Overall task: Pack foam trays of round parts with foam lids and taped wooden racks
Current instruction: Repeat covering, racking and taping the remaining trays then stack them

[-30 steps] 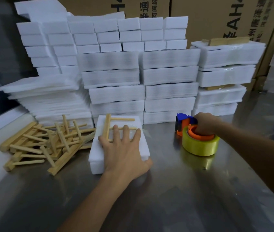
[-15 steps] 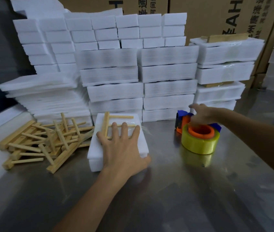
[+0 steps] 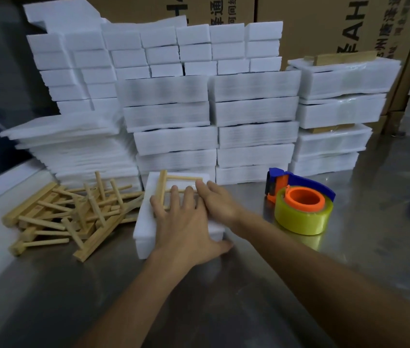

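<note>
the foam tray point(image 3: 146, 222) with its foam lid sits at the table point(image 3: 249, 297) centre, a wooden rack point(image 3: 161, 187) lying on top of it. the left hand point(image 3: 186, 222) lies flat on the lid, fingers straight and spread, pressing down on the rack. the right hand point(image 3: 217, 199) rests just beside it at 2 o'clock, fingers straight on the lid, touching the left hand. a pile of loose wooden racks point(image 3: 73, 214) lies at 9 o'clock of the tray. the tape dispenser point(image 3: 301, 202), with a yellow roll, stands at 3 o'clock, apart from both hands. stacks of white foam point(image 3: 211, 109) rise at 12 o'clock, cardboard boxes point(image 3: 324, 26) behind them.
</note>
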`<state>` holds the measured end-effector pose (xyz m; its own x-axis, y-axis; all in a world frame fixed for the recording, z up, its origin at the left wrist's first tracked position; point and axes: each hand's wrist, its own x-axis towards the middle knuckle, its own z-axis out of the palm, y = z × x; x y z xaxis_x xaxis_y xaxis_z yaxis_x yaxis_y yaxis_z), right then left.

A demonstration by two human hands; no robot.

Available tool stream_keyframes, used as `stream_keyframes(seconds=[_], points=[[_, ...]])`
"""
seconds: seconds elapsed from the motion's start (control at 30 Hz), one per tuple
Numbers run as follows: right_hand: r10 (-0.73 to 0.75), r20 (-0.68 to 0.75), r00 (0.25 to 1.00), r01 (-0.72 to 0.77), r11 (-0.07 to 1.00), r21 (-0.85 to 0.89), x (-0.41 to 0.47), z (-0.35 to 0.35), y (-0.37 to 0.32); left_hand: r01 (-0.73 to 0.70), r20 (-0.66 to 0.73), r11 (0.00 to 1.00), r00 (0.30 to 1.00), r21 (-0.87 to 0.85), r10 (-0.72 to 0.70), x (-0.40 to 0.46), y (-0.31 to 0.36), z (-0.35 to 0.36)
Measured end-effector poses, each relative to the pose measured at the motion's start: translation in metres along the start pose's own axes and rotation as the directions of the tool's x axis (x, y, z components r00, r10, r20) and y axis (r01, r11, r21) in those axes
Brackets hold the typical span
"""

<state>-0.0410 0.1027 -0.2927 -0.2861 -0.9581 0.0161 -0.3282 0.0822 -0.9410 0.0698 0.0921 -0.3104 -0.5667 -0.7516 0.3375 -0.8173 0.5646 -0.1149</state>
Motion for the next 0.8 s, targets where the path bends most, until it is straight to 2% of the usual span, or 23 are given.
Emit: stream_keyframes(seconds=[0.1,0.17,0.23,0.27,0.33,0.4,0.43,0.5,0.53,0.57,0.63,0.73,0.8], points=[[0.068,0.024,0.997,-0.072,0.976,0.203,0.002,0.002,0.009,-0.002,-0.096,0.991,0.995,-0.133,-0.011,0.002,-0.003,-0.01],[0.094,0.034,0.995,-0.099,0.957,0.273,0.004,0.002,0.014,0.001,-0.166,0.972,0.985,-0.236,-0.041,0.005,-0.012,-0.016],[0.054,0.075,0.996,-0.078,0.93,0.359,0.004,0.003,0.018,0.008,-0.16,0.937,0.985,-0.349,-0.068,0.007,-0.025,-0.019],[0.017,0.095,0.995,-0.054,0.913,0.404,0.003,0.003,0.02,0.032,-0.137,0.89,0.985,-0.455,-0.106,0.01,-0.034,-0.02],[0.018,0.111,0.994,-0.069,0.878,0.473,0.002,0.004,0.022,0.123,-0.052,0.737,0.976,-0.665,-0.211,0.017,-0.054,-0.024],[0.06,0.105,0.993,-0.106,0.856,0.505,0.002,0.005,0.024,0.245,0.07,0.576,0.949,-0.78,-0.308,0.022,-0.074,-0.02],[0.072,0.103,0.992,-0.115,0.853,0.509,0.003,0.005,0.025,0.301,0.166,0.451,0.935,-0.84,-0.314,0.023,-0.082,-0.017],[0.083,0.1,0.992,-0.123,0.841,0.526,0.004,0.005,0.027,0.372,0.343,0.128,0.918,-0.919,-0.2,0.023,-0.093,-0.002],[0.085,0.098,0.992,-0.125,0.833,0.539,0.005,0.005,0.029,0.394,0.388,0.009,0.907,-0.919,-0.164,0.022,-0.095,0.004],[0.092,0.099,0.991,-0.132,0.824,0.552,0.005,0.005,0.03,0.4,0.404,-0.058,0.901,-0.915,-0.159,0.022,-0.096,0.008],[0.131,0.105,0.986,-0.167,0.791,0.589,0.004,0.005,0.03,0.408,0.422,-0.116,0.89,-0.906,-0.17,0.024,-0.096,0.011],[0.188,0.106,0.976,-0.207,0.677,0.706,0.004,0.004,0.03,0.409,0.449,-0.215,0.872,-0.887,-0.194,0.023,-0.092,0.007],[0.178,0.094,0.98,-0.186,0.618,0.764,0.005,0.002,0.029,0.399,0.464,-0.265,0.847,-0.878,-0.261,0.024,-0.087,0.005]])
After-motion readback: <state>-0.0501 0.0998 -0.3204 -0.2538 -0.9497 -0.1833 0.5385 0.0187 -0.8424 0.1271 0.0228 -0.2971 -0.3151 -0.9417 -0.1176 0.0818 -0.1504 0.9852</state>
